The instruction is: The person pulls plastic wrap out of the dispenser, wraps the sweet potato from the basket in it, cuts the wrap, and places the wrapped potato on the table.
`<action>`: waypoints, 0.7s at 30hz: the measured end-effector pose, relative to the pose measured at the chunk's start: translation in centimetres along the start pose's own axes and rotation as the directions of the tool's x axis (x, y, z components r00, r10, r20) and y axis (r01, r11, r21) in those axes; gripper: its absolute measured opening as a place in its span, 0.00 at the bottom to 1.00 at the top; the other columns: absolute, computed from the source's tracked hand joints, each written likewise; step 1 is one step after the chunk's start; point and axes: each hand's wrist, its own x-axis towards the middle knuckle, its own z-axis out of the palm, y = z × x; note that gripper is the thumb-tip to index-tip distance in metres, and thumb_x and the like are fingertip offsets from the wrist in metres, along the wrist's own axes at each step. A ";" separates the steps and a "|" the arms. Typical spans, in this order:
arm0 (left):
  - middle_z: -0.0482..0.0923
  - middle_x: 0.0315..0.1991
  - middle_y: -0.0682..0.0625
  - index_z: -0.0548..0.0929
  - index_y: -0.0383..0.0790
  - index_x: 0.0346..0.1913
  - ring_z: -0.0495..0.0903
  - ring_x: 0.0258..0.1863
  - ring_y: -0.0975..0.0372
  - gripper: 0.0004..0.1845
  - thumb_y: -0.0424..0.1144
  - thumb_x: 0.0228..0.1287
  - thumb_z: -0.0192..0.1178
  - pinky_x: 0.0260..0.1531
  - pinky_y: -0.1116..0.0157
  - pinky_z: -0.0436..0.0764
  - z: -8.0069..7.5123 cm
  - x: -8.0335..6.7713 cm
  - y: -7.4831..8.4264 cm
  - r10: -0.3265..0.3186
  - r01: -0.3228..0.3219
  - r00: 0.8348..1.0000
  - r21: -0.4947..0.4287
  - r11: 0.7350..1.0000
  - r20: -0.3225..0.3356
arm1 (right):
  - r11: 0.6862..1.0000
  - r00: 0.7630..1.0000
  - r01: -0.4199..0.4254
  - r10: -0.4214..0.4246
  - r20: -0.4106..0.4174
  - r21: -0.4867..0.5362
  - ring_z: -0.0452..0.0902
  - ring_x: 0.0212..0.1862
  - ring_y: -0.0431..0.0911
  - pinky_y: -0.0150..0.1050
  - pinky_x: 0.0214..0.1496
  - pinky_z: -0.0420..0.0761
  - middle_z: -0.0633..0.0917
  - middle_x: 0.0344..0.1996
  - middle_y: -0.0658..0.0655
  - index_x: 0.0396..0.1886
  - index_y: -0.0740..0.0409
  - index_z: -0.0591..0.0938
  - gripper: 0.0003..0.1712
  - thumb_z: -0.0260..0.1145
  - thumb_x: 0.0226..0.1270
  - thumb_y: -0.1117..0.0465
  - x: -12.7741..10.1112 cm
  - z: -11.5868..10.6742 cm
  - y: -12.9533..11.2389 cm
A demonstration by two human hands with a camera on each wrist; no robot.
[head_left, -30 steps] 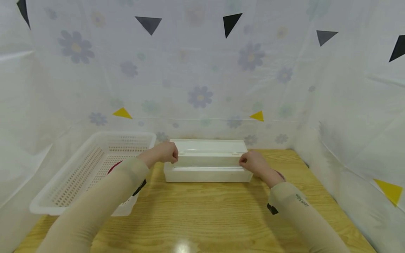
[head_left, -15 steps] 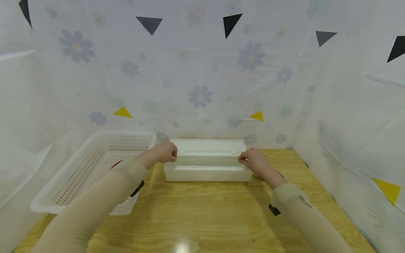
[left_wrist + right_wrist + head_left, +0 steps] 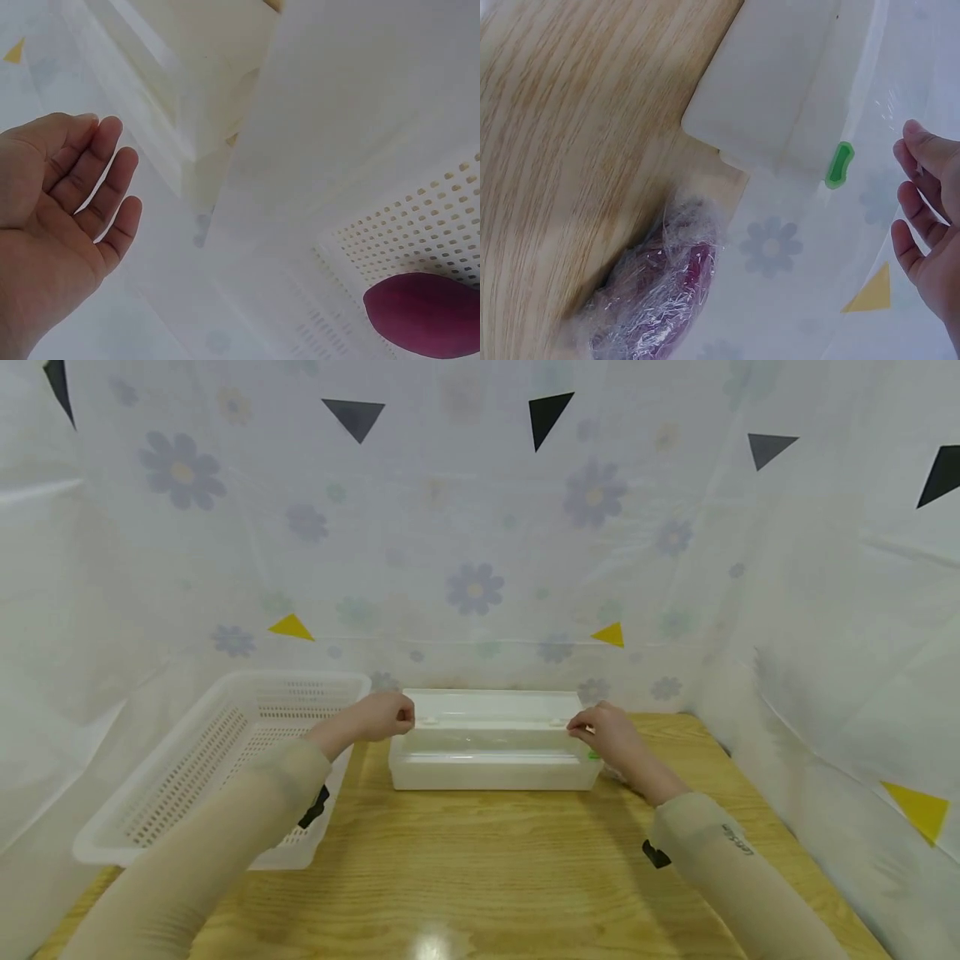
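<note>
A long white cling film dispenser [image 3: 495, 775] stands on the table, its lid [image 3: 491, 703] tipped back. My left hand [image 3: 384, 715] is at its left end, thumb and index finger pinching the edge of the clear cling film [image 3: 480, 742]. At the right end my right hand [image 3: 611, 737] pinches the film's other corner; glints of the film show beside those fingertips in the right wrist view. A green slider [image 3: 840, 165] sits on the dispenser's right end. The film spans between both hands above the box.
On the left stands a white perforated basket [image 3: 225, 681], with a smooth dark purple oval thing [image 3: 424, 311] inside, like a sweet potato. A film-wrapped purple piece [image 3: 656, 289] lies on the wooden table [image 3: 480, 860] right of the dispenser. Behind hangs a flowered curtain [image 3: 450, 510].
Both hands have risen slightly, the left drifting leftward, and hold the film. The green slider has come into sight under the right hand. The left forearm now hides the red edge in the basket.
</note>
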 end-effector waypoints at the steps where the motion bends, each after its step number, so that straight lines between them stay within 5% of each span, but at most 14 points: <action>1: 0.78 0.29 0.49 0.81 0.34 0.37 0.73 0.27 0.62 0.08 0.34 0.68 0.54 0.33 0.63 0.75 -0.1 0.0 0.0 0.002 -0.002 1.000 -0.003 1.000 -0.002 | 1.000 1.000 0.000 0.000 -0.005 0.001 0.73 0.33 0.45 0.43 0.38 0.76 0.86 0.31 0.52 0.34 0.57 0.87 0.05 0.69 0.58 0.62 0.0 -0.1 0.0; 21: 0.72 0.23 0.50 0.79 0.34 0.35 0.66 0.21 0.63 0.08 0.33 0.69 0.51 0.28 0.65 0.69 -0.6 -0.9 -0.2 0.024 -0.026 0.998 -0.049 0.998 -0.055 | 0.999 0.996 0.047 -0.046 -0.074 0.014 0.72 0.33 0.46 0.45 0.37 0.75 0.86 0.30 0.53 0.34 0.58 0.87 0.04 0.69 0.58 0.65 -0.1 -1.6 -0.3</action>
